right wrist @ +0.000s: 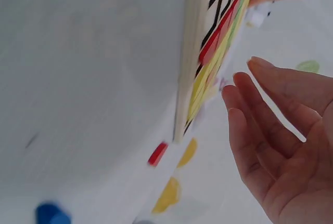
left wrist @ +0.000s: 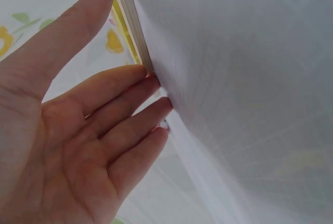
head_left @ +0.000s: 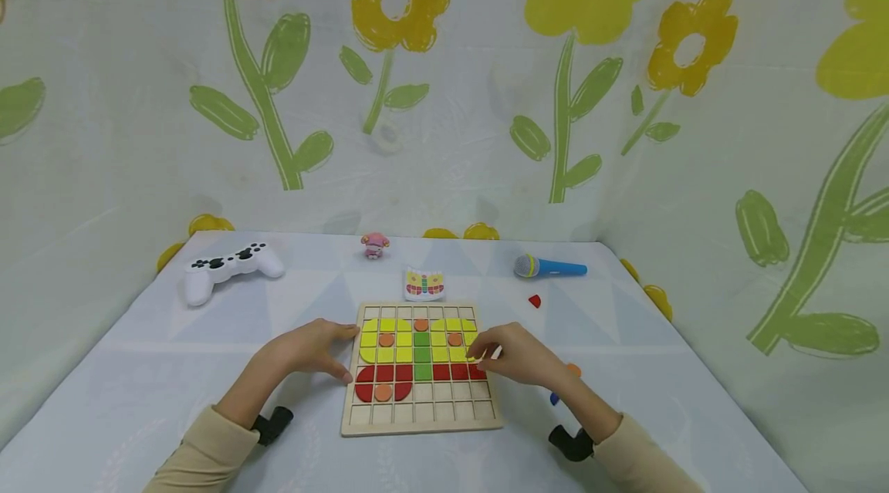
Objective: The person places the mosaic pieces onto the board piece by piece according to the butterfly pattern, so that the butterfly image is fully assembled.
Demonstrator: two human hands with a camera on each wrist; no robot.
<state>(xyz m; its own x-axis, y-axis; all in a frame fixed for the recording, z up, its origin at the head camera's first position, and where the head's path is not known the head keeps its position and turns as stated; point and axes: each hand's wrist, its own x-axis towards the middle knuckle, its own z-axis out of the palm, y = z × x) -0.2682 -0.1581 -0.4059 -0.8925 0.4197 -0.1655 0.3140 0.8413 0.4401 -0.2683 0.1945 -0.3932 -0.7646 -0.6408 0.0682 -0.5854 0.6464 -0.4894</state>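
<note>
A square wooden grid board [head_left: 453,413] lies on the table, partly filled with flat coloured tiles. Yellow tiles [head_left: 369,340] fill the upper rows on both sides of a green column [head_left: 422,355], with several orange discs among them. Red tiles [head_left: 364,391] form a lower block at left, and a row of red tiles [head_left: 460,372] runs at right. My left hand [head_left: 312,346] rests at the board's left edge, its fingers [left wrist: 140,125] extended. Over the board's right side hovers my right hand [head_left: 521,354], fingers loosely bent, nothing between fingertips and thumb in the right wrist view.
Behind the board stands a small butterfly pattern card [head_left: 424,285]. A red piece [head_left: 535,301] lies at right, with orange [head_left: 573,369] and blue [head_left: 554,399] pieces by my right wrist. Farther back are a white game controller [head_left: 232,268], a pink figurine [head_left: 375,244] and a blue microphone [head_left: 552,267].
</note>
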